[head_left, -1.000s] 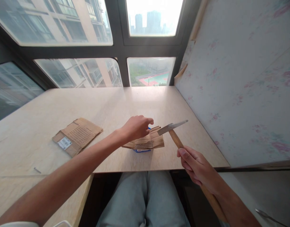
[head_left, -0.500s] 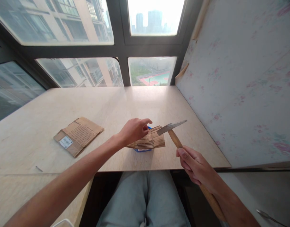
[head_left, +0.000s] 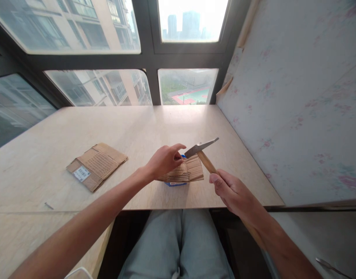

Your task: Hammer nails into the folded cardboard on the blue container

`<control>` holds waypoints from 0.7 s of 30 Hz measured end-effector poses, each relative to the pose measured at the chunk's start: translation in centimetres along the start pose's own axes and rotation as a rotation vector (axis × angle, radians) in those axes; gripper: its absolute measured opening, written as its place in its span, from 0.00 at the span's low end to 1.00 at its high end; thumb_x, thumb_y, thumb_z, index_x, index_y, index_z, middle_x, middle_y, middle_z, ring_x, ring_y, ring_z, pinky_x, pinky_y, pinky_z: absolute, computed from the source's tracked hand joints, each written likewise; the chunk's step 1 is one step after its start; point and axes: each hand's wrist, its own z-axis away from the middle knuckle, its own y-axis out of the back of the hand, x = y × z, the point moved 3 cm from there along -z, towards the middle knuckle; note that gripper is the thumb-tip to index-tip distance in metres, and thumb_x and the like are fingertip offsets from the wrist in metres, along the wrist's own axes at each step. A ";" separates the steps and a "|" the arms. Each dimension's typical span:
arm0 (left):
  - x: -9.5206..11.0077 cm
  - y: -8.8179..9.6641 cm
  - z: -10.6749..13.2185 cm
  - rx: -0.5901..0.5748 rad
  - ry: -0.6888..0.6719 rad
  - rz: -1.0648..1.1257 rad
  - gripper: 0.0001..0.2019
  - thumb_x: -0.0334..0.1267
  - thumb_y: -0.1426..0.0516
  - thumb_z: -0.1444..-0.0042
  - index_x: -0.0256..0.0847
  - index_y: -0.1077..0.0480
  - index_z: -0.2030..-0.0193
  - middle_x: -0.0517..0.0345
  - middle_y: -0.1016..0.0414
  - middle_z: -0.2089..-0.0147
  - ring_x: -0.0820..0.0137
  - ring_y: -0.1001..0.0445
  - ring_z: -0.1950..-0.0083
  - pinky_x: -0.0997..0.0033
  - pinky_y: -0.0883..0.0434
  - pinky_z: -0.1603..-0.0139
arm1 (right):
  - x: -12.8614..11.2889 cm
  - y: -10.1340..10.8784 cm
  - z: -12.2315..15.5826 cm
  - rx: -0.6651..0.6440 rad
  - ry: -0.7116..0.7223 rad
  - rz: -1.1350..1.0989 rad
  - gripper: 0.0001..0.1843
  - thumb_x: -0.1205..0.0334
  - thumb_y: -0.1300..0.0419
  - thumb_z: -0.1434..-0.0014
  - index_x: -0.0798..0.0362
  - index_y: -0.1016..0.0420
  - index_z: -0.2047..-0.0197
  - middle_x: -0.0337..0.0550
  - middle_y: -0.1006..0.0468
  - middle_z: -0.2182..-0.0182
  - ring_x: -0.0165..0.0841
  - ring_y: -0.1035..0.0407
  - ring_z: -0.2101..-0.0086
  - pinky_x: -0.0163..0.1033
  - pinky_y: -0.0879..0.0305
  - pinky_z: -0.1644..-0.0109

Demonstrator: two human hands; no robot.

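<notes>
My right hand (head_left: 231,190) is wrapped round the wooden handle of a hammer (head_left: 207,161). The hammer's metal head is raised just above and to the right of my left fingers. My left hand (head_left: 167,159) rests over folded corrugated cardboard (head_left: 178,174), thumb and fingers pinched together and the index finger stretched out to the right. Whatever the pinch holds is hidden. Under the cardboard a blue object (head_left: 177,184) shows at the front edge and behind my fingertips.
A flattened cardboard piece (head_left: 98,166) with a white label lies to the left on the table (head_left: 122,128). A nail (head_left: 49,205) is near the table's front left edge. A metal tool (head_left: 330,265) lies at the lower right. The papered wall (head_left: 296,116) bounds the right side.
The hammer has moved left and slightly up, its head now nearer my left fingers. My left hand and the cardboard have stayed nearly still.
</notes>
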 end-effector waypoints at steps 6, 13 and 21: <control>0.0 0.1 0.1 0.015 0.013 0.033 0.18 0.30 0.38 0.46 0.42 0.28 0.47 0.59 0.16 0.65 0.66 0.19 0.64 0.73 0.29 0.65 | -1.2 -0.2 -1.3 -0.019 0.127 0.205 0.21 0.45 0.55 0.31 0.49 0.40 0.71 0.33 0.37 0.79 0.28 0.43 0.78 0.35 0.49 0.76; -0.3 -0.1 0.2 0.027 0.032 0.023 0.21 0.30 0.40 0.46 0.41 0.30 0.44 0.59 0.17 0.67 0.68 0.21 0.68 0.73 0.30 0.67 | -0.6 -0.3 -1.9 -0.050 0.077 0.190 0.21 0.44 0.54 0.31 0.49 0.39 0.71 0.33 0.37 0.80 0.27 0.45 0.80 0.34 0.52 0.79; -0.1 0.0 0.2 -0.007 0.045 0.042 0.19 0.31 0.39 0.46 0.42 0.29 0.46 0.59 0.17 0.67 0.67 0.20 0.67 0.73 0.29 0.67 | -1.2 0.1 -2.1 -0.048 0.088 0.219 0.20 0.46 0.52 0.32 0.49 0.38 0.71 0.34 0.36 0.80 0.29 0.43 0.79 0.34 0.51 0.77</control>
